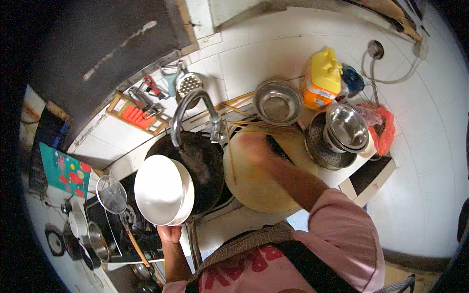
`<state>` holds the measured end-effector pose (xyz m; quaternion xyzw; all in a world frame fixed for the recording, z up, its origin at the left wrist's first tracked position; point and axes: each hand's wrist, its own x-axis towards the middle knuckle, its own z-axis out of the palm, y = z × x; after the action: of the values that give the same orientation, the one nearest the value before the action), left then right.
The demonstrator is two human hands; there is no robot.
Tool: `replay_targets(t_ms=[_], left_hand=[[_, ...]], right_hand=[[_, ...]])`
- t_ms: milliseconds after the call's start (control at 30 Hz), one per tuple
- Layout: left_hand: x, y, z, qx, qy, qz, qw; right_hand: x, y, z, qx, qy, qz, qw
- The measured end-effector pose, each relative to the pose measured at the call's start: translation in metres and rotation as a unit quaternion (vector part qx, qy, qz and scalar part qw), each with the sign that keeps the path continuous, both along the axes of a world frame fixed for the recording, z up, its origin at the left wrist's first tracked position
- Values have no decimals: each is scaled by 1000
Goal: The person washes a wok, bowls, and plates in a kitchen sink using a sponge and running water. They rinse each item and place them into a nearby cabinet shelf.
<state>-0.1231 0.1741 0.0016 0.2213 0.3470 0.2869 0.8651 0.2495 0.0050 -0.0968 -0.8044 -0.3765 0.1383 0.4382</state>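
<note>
My left hand [169, 233] supports a deep white bowl [158, 190] from below, beside the wok. The bowl is tilted so its inside faces up at me, and a second white rim shows behind it, perhaps a nested bowl. Blurred by motion, my right hand [253, 146] is over a round cutting board [263, 194]. Whether its fingers hold anything cannot be made out. Just right of that hand a dark flat object [278, 148], possibly a knife, lies on the board, partly hidden by my forearm. A dark wok [205, 175] stands under the metal faucet [194, 96].
Chopsticks [231, 157] lie across the board's left edge. Behind it stand a steel basin [278, 103] and a yellow-orange jug [323, 78]. Stacked steel bowls [347, 126] are at right. A strainer [111, 194] and a gas stove [135, 241] are at left. Graters [189, 87] hang on the wall.
</note>
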Motion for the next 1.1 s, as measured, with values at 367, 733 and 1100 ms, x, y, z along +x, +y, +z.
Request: replay_targets(t_ms=[367,733,1100], left_hand=[[-19,15,6,42,4,-9,999],[-38,15,26,52,61,114,990],[-58,27,34,65,-1,113,991]], right_hand=[[148,-81,-19,-219,151,-387,883],[109,-143,116,32,299,-170,938],[-13,-10,111,-287,223,102,926]])
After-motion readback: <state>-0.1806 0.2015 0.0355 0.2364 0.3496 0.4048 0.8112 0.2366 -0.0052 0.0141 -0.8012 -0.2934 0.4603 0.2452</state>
